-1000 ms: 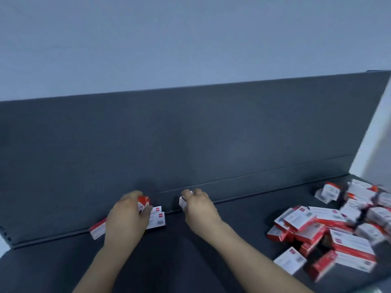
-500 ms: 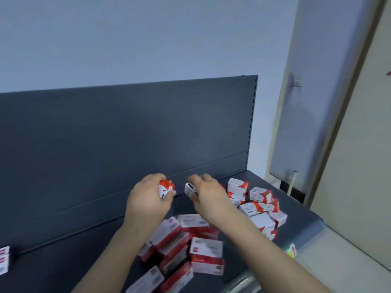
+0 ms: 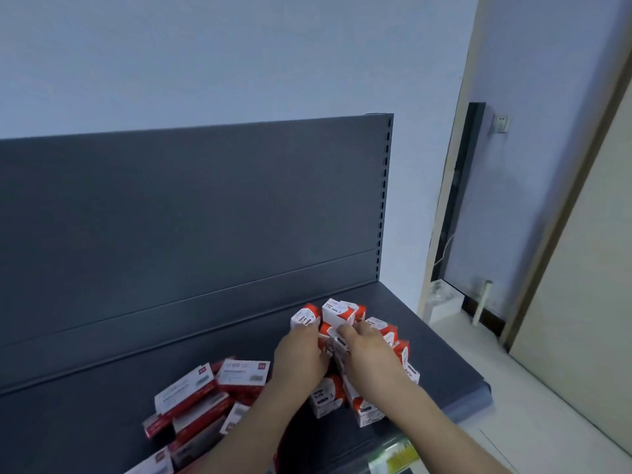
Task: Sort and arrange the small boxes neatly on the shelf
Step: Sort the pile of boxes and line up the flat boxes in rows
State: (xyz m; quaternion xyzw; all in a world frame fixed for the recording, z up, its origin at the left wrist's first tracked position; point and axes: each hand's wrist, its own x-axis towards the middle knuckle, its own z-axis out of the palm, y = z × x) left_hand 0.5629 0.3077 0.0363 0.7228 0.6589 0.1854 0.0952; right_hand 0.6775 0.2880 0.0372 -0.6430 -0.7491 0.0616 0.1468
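A dark grey metal shelf (image 3: 441,364) with an upright back panel (image 3: 191,213) is seen against a pale blue wall (image 3: 222,56). Two bare hands are brought together over a cluster of small red-and-white boxes near the shelf's right end. The left hand (image 3: 299,359) is curled with its fingers (image 3: 304,333) closed against a small cube-like box (image 3: 305,316), which is tilted and raised above the shelf surface. The right hand (image 3: 367,354) is closed with its fingers (image 3: 347,331) pinching another small box (image 3: 338,314) just beside the first; the two held boxes are touching or nearly so, and which it is cannot be told. Further small boxes of the same kind (image 3: 384,328) are crowded under and to the right of the hands, and two more (image 3: 328,396) are stood on the shelf between the forearms. To the left, well apart from that cluster, a loose heap of flatter, longer red-and-white boxes (image 3: 205,395) is piled untidily toward the front edge of the shelf. A doorway with a beige door (image 3: 581,285) is seen at the right.
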